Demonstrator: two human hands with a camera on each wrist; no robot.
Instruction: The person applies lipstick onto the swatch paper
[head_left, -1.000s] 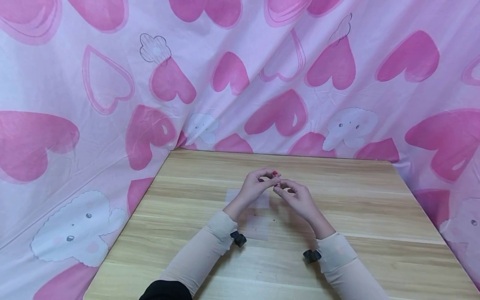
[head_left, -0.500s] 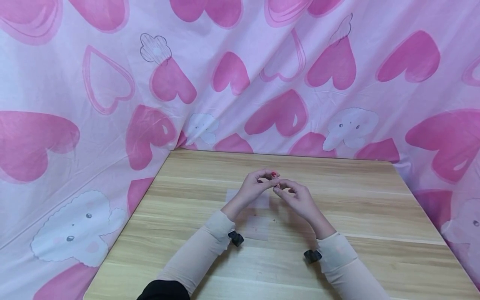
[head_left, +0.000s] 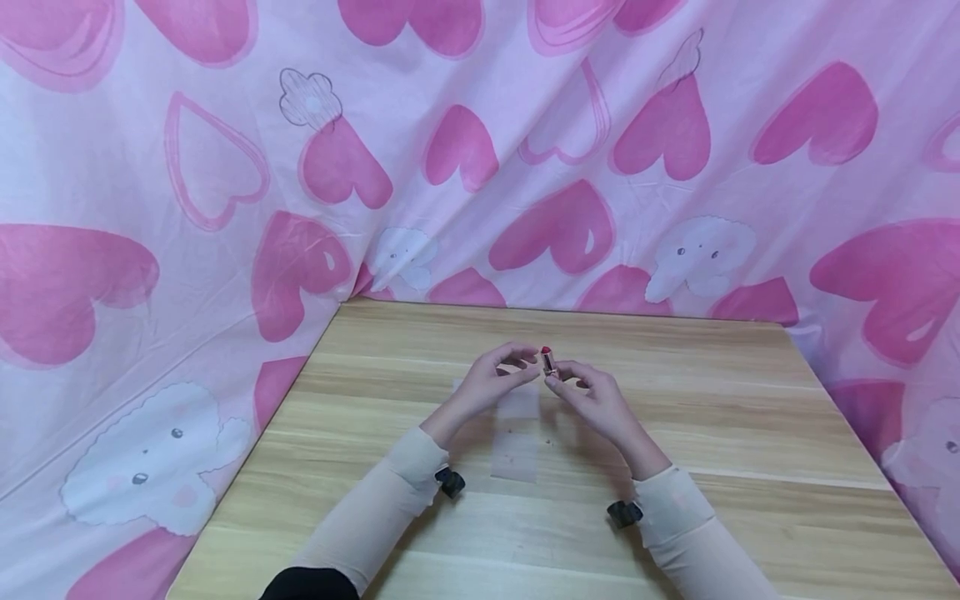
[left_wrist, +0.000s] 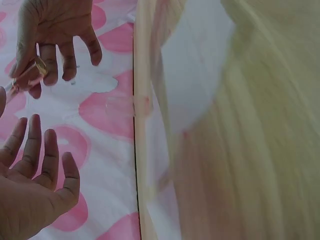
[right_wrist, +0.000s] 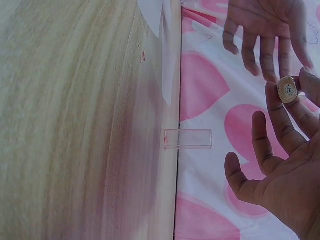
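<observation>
A lipstick [head_left: 547,362] with a bared red tip and a shiny gold-pink case stands nearly upright above the table, tip up. My right hand [head_left: 600,406] pinches its lower end between thumb and fingers. In the right wrist view the gold base [right_wrist: 288,90] of the case faces the camera, a round label on it. Just left of the lipstick, my left hand [head_left: 487,385] has its fingers apart, with the fingertips close to the case and nothing gripped. The left wrist view shows the left hand [left_wrist: 40,185] with spread, slightly bent fingers.
A small clear tube-like cap [right_wrist: 187,139] stands on the wooden table [head_left: 712,417] beyond the hands. Two pale translucent sheets lie below the hands, the nearer sheet [head_left: 513,458] with small red specks. A pink heart-print curtain [head_left: 551,225] hangs behind the table.
My left hand has let go of the lipstick and drawn back to the left, its fingers opening. The right hand stays in place with the lipstick, which now shows more fully.
</observation>
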